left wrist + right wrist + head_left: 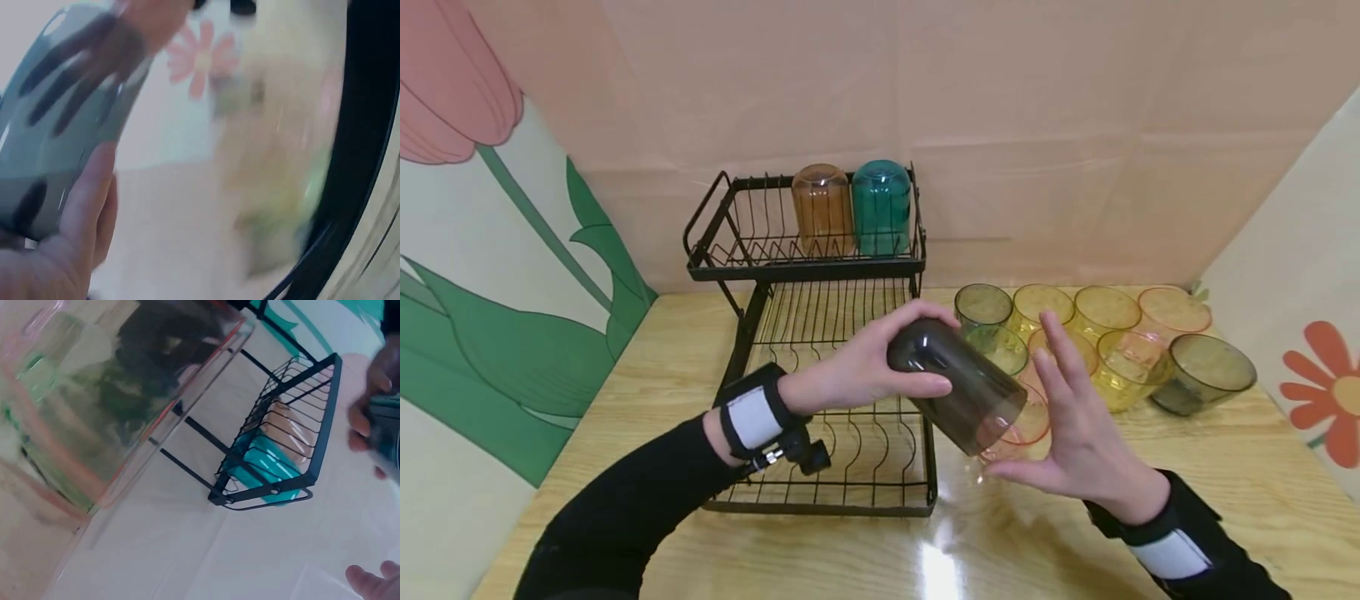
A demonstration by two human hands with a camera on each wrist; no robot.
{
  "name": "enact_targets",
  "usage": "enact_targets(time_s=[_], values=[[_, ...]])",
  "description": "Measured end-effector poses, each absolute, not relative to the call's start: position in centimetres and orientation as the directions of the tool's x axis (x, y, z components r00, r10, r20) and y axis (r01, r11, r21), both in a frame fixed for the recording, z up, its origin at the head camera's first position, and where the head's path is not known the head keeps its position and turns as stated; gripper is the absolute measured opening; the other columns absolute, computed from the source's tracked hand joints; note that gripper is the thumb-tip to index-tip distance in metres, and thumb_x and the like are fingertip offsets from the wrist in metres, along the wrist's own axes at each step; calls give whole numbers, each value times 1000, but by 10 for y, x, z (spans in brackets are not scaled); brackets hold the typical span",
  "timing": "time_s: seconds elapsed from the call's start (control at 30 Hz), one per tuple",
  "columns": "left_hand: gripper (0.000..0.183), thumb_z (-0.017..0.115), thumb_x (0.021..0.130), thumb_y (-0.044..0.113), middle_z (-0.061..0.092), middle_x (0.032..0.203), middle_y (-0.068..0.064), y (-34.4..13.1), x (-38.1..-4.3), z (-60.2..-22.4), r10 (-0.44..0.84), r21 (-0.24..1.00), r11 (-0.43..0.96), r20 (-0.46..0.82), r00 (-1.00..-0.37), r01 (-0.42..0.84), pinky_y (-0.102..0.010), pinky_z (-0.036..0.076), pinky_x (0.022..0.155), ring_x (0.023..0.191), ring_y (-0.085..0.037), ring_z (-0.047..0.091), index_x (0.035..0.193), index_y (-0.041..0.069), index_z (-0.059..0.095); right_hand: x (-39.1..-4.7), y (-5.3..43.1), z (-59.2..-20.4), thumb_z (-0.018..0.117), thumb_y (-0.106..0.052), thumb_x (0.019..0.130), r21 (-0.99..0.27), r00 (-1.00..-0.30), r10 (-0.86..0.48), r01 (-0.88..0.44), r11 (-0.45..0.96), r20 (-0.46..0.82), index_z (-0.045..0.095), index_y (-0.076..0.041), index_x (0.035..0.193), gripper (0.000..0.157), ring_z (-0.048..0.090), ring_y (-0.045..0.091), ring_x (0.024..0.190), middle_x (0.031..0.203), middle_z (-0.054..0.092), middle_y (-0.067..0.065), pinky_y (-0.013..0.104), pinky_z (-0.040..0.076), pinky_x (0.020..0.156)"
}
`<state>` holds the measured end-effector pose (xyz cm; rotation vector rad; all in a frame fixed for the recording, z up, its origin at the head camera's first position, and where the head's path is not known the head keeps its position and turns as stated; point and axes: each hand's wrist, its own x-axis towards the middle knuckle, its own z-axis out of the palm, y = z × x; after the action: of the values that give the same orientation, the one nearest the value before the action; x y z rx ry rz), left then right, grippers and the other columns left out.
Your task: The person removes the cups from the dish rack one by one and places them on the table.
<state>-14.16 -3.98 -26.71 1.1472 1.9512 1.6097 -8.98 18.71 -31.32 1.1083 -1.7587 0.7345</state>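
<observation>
My left hand [891,358] grips a dark grey see-through glass [951,379] around its closed end, holding it tilted above the right edge of the rack's lower tier. The glass's mouth points down and to the right. In the left wrist view the same glass [69,119] shows my left thumb [90,194] along its side. Beside the glass's mouth, my right hand [1082,433] is spread, thumb and fingers apart, holding nothing. An orange glass [822,208] and a teal glass [882,208] stand upside down on the black dish rack's upper tier [805,272].
The lower tier [820,507] has wire dividers. Several yellow, green, pink and grey glasses stand upright close together on the right of the wooden table [1030,542], among them a grey-green one [1210,375] at the right end. A pink wall [1037,125] rises behind.
</observation>
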Motion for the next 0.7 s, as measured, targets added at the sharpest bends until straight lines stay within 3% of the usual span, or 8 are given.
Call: enact_targets(time_s=[0.13,0.23,0.3,0.37,0.53,0.7], values=[[45,62,82,14,42,118,-14,-31,-130,-296,695,997,-74,75,-715,32,-44,49,73,96,-29,54,123,20,44,-91,178,-312,67,-59,68,-29,-145,-316,-939,344,938,25,-4,139,99,20,43,128,140,22,28,58,19,100],[43,60,85,22,39,122,-15,-25,-122,-313,666,977,-158,-1,-746,-143,-47,48,75,96,-31,54,125,19,42,-91,174,-312,66,-59,69,-20,-134,-325,-943,331,936,26,-4,139,98,20,43,129,140,22,28,58,18,100],[47,60,85,29,38,123,-15,-21,-117,-321,657,957,-209,-15,-754,-201,-48,47,77,97,-30,53,125,18,40,-90,173,-311,66,-59,70,-12,-137,-342,-939,343,930,28,-4,139,96,22,43,127,139,23,29,54,21,101],[53,62,83,36,39,124,-14,-17,-112,-327,652,936,-254,-21,-758,-245,-49,46,78,98,-29,53,126,17,39,-90,172,-311,65,-60,71,-4,-141,-359,-934,357,923,31,-3,137,93,28,41,125,137,25,31,43,28,99],[64,63,80,45,41,124,-15,-9,-100,-332,648,885,-337,-28,-761,-320,-47,45,81,99,-28,55,129,15,35,-90,167,-312,62,-57,76,2,-131,-353,-935,354,926,45,2,121,77,45,35,107,124,40,32,27,38,83],[64,63,81,42,40,124,-19,-5,-90,-333,648,834,-392,-49,-760,-388,-46,44,84,99,-29,55,130,14,31,-90,161,-308,58,-46,82,36,-62,-281,-943,331,958,53,4,98,54,51,30,83,98,52,25,33,43,65]])
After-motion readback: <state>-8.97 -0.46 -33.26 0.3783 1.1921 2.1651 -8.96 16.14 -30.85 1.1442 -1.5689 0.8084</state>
